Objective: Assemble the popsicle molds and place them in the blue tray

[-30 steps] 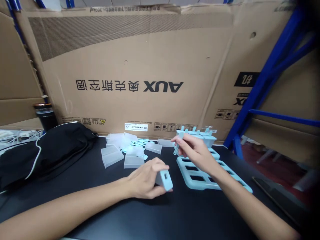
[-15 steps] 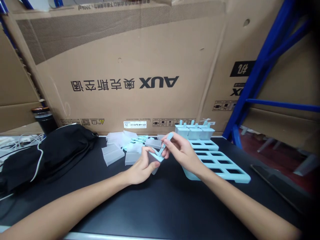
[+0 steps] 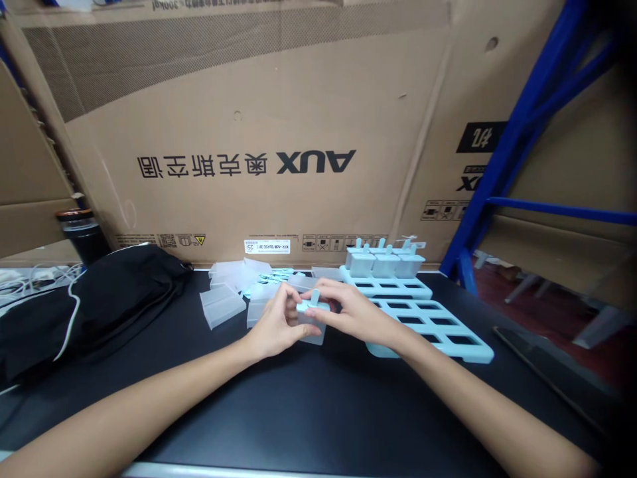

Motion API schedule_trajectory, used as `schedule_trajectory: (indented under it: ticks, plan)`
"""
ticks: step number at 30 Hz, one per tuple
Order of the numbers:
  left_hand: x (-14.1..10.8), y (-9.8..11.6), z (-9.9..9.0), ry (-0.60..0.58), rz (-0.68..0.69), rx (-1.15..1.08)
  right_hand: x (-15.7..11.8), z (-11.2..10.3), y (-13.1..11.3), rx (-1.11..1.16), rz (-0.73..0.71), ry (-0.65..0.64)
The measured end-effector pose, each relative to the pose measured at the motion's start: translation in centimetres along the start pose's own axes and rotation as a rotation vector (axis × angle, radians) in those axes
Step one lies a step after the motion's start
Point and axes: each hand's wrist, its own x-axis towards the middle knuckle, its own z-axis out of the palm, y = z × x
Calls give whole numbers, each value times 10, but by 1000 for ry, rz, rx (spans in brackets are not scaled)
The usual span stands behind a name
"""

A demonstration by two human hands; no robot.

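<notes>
A clear popsicle mold (image 3: 314, 334) with a light-blue stick lid (image 3: 315, 299) on top is held upright between my hands. My left hand (image 3: 281, 323) grips it from the left side. My right hand (image 3: 348, 309) has its fingers closed on the lid and the mold's right side, around the base of the stick. Behind my hands lie several clear molds (image 3: 222, 305) and a pile of light-blue sticks (image 3: 273, 279). To the right is a light-blue rack (image 3: 438, 312) with rectangular openings, and several lidded molds (image 3: 384, 264) stand in its back part.
On the left lie a black cloth bag (image 3: 124, 292) with a white cord and a dark bottle (image 3: 84, 236). A large cardboard box (image 3: 239, 212) rises behind. A blue metal frame (image 3: 502, 159) and a dark flat object (image 3: 542, 372) are on the right.
The stick lid now sits upright on the mold, where before it was tilted in my right hand. My right hand has moved down and closed around the mold's top. The view has shifted slightly.
</notes>
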Motion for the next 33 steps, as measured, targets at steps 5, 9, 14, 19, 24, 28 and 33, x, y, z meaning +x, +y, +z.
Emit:
schedule_trajectory:
  ticks: [5, 9, 14, 19, 24, 28, 33]
  plan:
    - [-1, -4, -4, 9, 10, 67, 1, -3, 2, -88, -28, -79]
    - [-4, -7, -5, 2, 48, 119, -2, -2, -3, -163, -11, -126]
    - [-7, -8, -4, 26, 38, 185, -14, 8, -8, -251, 76, -117]
    - [-7, -8, -8, 41, 96, 380, -19, 19, -16, -332, 197, -142]
    - [-6, -13, -10, 50, 171, 390, -14, 26, -19, -461, 280, -48]
    - [-5, -12, -8, -30, 123, 295, -11, 26, -15, -407, 288, 29]
    - [-9, 4, -7, -116, 153, 449, -7, -23, 2, -447, 259, 128]
